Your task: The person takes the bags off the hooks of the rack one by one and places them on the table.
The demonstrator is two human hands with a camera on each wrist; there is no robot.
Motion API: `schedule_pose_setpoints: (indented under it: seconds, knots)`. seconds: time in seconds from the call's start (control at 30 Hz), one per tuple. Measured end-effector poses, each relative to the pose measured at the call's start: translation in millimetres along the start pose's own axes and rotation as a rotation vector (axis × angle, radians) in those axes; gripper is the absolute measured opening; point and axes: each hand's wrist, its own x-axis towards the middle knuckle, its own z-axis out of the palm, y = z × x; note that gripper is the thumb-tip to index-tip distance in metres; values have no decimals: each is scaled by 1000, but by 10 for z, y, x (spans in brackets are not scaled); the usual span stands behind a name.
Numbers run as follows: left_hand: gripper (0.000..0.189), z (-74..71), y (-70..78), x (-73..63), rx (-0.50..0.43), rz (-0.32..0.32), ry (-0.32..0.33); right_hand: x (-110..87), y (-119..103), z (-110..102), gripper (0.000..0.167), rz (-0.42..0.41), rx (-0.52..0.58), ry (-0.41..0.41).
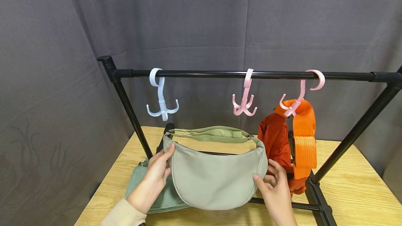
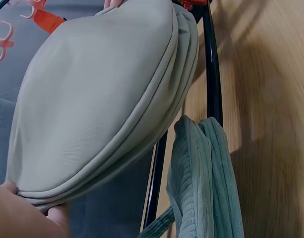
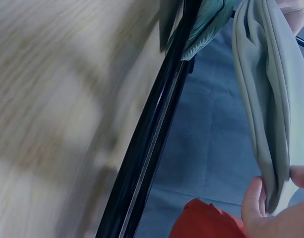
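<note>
Pale sage-green, half-moon shoulder bag of smooth fabric [image 1: 216,180] is hanging between both hands, below the rail of a black tubular metal rack [image 1: 201,75]. Its long axis is running left to right, its sagging top edge is facing up, and its rounded bottom is pointing down toward the near side. A flat olive-green webbing strap [image 1: 216,134] is arching above it, and piping is tracing its curved seam. The left hand [image 1: 158,168] is gripping the bag's left end, thumb in front; the right hand [image 1: 276,187] is pinching the right end between thumb and fingers. Behind the left forearm, a teal-green ribbed corduroy bag [image 1: 166,198] is resting on a pale wood-grain tabletop [image 1: 100,198]. On the rail, a light-blue plastic pronged hook [image 1: 161,95] is hanging at left and a glossy pink plastic pronged hook [image 1: 246,86] right of centre. Farther right, a second pink pronged hook [image 1: 302,90] is carrying a rust-red fabric bag [image 1: 273,138] by its bright-orange ribbed strap [image 1: 304,149].
</note>
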Motion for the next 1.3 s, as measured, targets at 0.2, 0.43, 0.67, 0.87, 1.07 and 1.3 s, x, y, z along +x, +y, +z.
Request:
schedule_pose_setpoints:
  seconds: [0.2, 0.43, 0.67, 0.87, 1.07, 1.3]
  knots:
    - [50, -38, 4, -2, -46, -20, -20, 45, -39, 82, 74, -23, -70, -30]
    - [64, -41, 7, -12, 210, 54, -107, 133, -14, 124, 73, -34, -198, -63]
    - [69, -57, 28, 4, 561, 119, -199, 191, 37, 174, 85, -110, -371, -152]
    - [80, -116, 19, 43, 715, 171, -252, 225, 67, 237, 89, -128, -446, -179]
    - [80, -185, 18, 91, 883, 186, -236, 251, 99, 268, 80, -93, -440, -215]
    - [72, -248, -31, 114, 951, 169, -278, 278, 147, 309, 73, -72, -449, -258]
